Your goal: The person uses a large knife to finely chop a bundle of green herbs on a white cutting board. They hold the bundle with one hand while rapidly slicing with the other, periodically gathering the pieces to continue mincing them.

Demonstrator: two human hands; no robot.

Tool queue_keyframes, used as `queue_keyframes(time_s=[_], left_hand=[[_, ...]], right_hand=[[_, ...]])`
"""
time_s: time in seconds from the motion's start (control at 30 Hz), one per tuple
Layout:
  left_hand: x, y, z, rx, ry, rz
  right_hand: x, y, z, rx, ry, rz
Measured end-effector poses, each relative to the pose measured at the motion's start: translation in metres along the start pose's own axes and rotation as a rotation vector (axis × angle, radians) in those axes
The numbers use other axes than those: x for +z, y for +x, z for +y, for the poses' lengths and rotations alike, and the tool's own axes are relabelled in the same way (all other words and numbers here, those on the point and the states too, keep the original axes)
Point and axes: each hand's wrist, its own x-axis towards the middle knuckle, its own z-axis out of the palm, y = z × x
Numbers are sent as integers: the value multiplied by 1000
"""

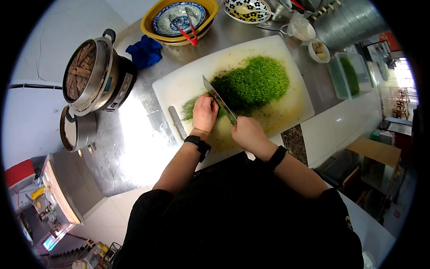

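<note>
A white plastic cutting board (188, 77) lies at a slant on the steel table. My right hand (249, 134) is closed around the handle of a cleaver (220, 101), whose blade stands on the board close to my left fingers. With bent fingers, my left hand (205, 112) presses a bunch of feathery green herbs (188, 109), likely dill, against the board just left of the blade. A large heap of finely chopped green herbs (258, 80) spreads over the board on the blade's other side.
On the steel table (134, 144), an electric cooker (114, 80) and a metal pot (82, 131) stand left. Behind the board are a blue cloth (144, 52), a yellow basin (147, 23) with red-tipped tongs (188, 35), and a patterned bowl (228, 11). A small bowl (319, 59) and plastic container (336, 77) stand right.
</note>
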Motion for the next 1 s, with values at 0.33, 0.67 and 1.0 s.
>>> queue_keyframes(time_s=[0.33, 0.67, 1.0], left_hand=[[-3, 0, -1, 12, -33, -30], [-2, -1, 2, 7, -8, 87], [3, -2, -6, -13, 64, 12]], right_hand=[[42, 50, 5, 3, 117, 160], [16, 11, 11, -49, 109, 137], [1, 8, -6, 57, 19, -72]])
